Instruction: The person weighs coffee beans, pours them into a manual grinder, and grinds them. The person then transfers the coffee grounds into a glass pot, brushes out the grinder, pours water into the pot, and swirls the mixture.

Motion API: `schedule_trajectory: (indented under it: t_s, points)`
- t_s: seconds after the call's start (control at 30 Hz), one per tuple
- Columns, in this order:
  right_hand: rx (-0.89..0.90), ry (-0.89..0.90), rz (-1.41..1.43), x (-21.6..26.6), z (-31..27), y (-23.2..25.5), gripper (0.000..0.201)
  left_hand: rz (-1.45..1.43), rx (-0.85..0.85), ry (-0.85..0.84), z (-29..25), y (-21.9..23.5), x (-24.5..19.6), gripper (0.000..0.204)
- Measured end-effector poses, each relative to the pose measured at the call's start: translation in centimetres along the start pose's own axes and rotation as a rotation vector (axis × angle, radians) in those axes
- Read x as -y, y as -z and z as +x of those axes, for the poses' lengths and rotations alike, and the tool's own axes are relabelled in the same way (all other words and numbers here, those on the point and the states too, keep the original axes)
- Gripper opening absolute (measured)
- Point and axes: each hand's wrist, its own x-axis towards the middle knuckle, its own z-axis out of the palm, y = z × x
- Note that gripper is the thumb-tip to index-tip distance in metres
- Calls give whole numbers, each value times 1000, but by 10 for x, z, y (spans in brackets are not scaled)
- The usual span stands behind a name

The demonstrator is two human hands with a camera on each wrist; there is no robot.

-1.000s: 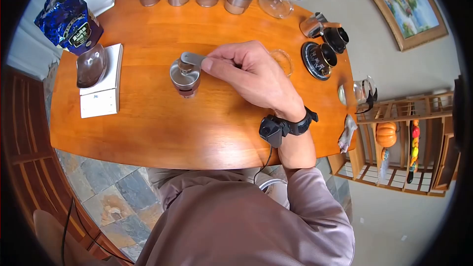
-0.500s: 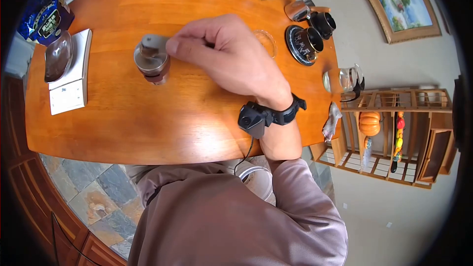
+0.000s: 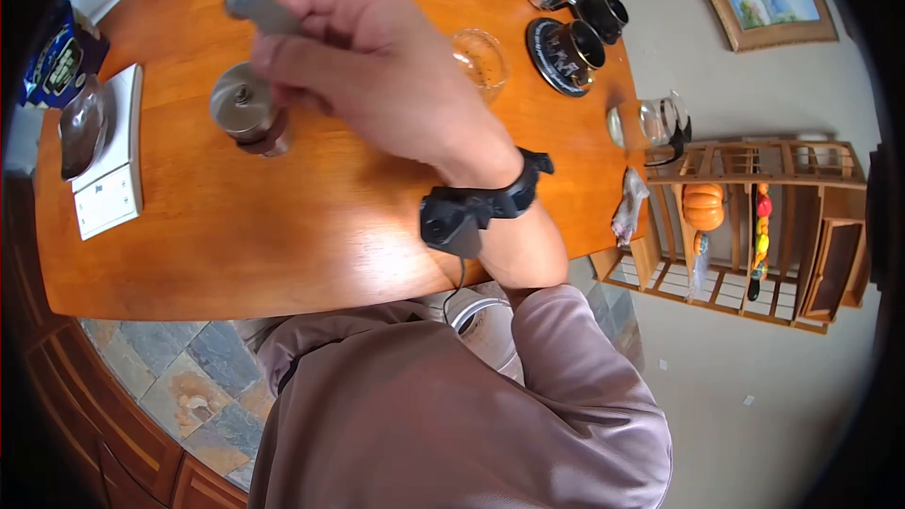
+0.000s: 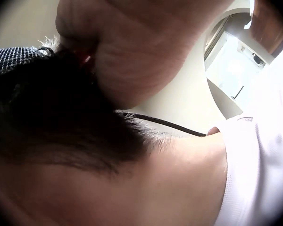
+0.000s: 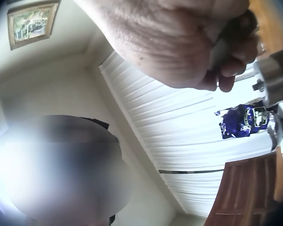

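Note:
The right hand [image 3: 377, 75] grips a metal crank handle [image 3: 256, 2], whose rounded end rises above the fingers. Below and left of it, a steel hand grinder [image 3: 236, 113] stands on the wooden table, its central shaft bare. In the right wrist view the curled fingers of the hand [image 5: 174, 42] surround the dark part of the handle, beside the grinder [image 5: 272, 77]. Outside the head view, the left hand [image 4: 132, 52] shows its palm side in the left wrist view, near a neck and dark hair; its fingers are hidden.
On the left, a clear brown dish [image 3: 85, 127] sits on a white scale [image 3: 111, 196] near a blue bag [image 3: 61, 66]. Metal cups line the far edge. A glass dish [image 3: 479, 61], black cups [image 3: 573, 49] and a glass pot [image 3: 650, 123] stand to the right.
The right hand has lifted the crank handle off the grinder and tilted it upward, baring the shaft. The head view has shifted, moving the table items left and up.

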Motion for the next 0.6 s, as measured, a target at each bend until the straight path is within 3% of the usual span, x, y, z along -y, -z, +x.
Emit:
schedule_trajectory:
  t_s: [0.33, 0.6]
  points:
    - [50, 40, 54, -10, 1, -7, 11, -17, -44, 7, -13, -15, -1, 24]
    - [23, 18, -46, -6, 2, -6, 16, 65, -23, -68, 1, 4, -10, 24]
